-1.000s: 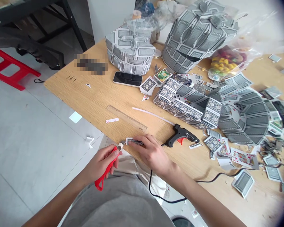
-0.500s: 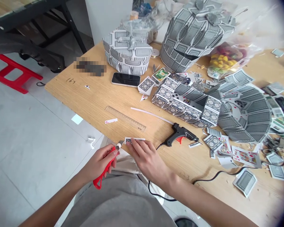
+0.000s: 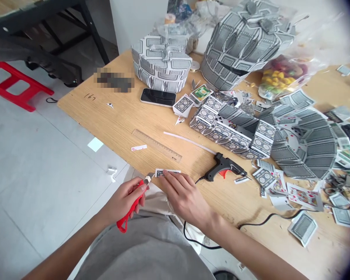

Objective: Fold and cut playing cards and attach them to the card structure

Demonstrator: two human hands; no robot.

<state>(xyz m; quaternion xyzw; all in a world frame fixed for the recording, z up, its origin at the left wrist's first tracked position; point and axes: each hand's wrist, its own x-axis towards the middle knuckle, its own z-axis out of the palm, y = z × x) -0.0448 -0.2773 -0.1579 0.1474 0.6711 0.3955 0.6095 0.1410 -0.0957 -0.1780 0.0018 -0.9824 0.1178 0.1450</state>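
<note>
My left hand (image 3: 132,197) is wrapped round the red handle of a utility knife (image 3: 124,223), near the table's front edge. The knife's blade points up and right, its tip close to the left end of a patterned card strip (image 3: 158,172). My right hand (image 3: 184,194) lies over that strip with its fingers together, pressing it on the table; most of the strip is hidden under the fingers. Beyond the hands lie a clear ruler (image 3: 157,145) and a white strip with red marks (image 3: 139,147).
A black glue gun (image 3: 221,167) with a white stick lies right of my hands, its cable running off the edge. Farther back are a phone (image 3: 158,97), a card-built box (image 3: 233,128), a round card basket (image 3: 306,144) and loose cards (image 3: 303,226).
The camera view has shifted slightly, so the table's things appear a little farther right. My hands keep the same hold on the knife and the strip.
</note>
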